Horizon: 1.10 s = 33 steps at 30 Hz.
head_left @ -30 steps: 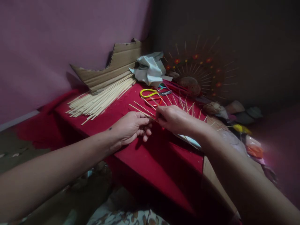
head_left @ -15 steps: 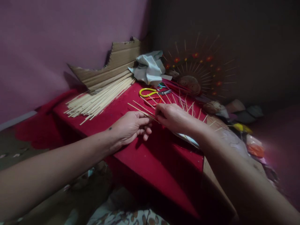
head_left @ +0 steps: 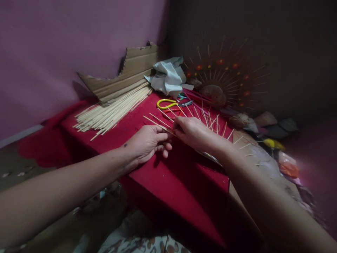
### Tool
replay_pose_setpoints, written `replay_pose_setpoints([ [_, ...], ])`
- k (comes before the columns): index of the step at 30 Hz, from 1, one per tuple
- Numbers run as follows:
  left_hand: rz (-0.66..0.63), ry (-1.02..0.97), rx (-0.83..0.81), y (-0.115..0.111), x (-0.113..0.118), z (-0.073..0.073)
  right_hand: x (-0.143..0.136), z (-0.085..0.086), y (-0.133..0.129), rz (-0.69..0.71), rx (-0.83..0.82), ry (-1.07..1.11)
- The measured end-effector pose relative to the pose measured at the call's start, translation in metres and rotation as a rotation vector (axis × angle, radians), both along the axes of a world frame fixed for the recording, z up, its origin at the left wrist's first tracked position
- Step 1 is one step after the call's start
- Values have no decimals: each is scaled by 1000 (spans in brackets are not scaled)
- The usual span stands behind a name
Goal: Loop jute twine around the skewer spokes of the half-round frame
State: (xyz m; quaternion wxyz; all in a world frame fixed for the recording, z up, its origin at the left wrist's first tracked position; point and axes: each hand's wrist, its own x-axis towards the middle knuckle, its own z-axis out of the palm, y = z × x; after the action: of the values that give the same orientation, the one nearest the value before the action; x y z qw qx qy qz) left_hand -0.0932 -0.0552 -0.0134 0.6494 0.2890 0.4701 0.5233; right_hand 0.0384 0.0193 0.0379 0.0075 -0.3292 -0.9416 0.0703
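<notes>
My left hand [head_left: 154,142] pinches a thin wooden stick [head_left: 155,122] between thumb and forefinger, its other fingers curled loosely below. Close beside it, my right hand [head_left: 192,130] is closed with its fingertips at the inner end of the same stick. More thin sticks [head_left: 197,112] fan out from beneath and behind the right hand, several of them pointing away and to the right. What joins their inner ends is hidden by that hand. Just beyond the hands lie scissors with a yellow and a red handle [head_left: 165,102].
A pile of loose sticks [head_left: 113,110] lies at the left on the red cloth [head_left: 168,189], beside a torn cardboard piece [head_left: 131,70]. Behind stands a crumpled pale cloth [head_left: 168,75]. A round stick piece with red flowers [head_left: 219,62] leans at the dark wall. Bags [head_left: 288,168] lie right.
Both hands stay nearly in place, with only a slight shift of the right fingers. The fan of sticks under the right hand has turned or tilted a little.
</notes>
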Motion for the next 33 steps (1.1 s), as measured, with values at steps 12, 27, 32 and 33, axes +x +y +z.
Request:
replay_pose_setpoints([
  [12, 12, 11, 20, -3, -1, 2, 1, -9, 1, 8, 11, 105],
  [27, -5, 133, 27, -3, 2, 0, 0, -5, -1, -32, -50, 145],
  [32, -6, 172, 39, -4, 3, 0, 1, -6, -2, -16, -48, 149],
  [33, -2, 178, 43, -3, 3, 0, 2, -6, -1, -10, -45, 152],
])
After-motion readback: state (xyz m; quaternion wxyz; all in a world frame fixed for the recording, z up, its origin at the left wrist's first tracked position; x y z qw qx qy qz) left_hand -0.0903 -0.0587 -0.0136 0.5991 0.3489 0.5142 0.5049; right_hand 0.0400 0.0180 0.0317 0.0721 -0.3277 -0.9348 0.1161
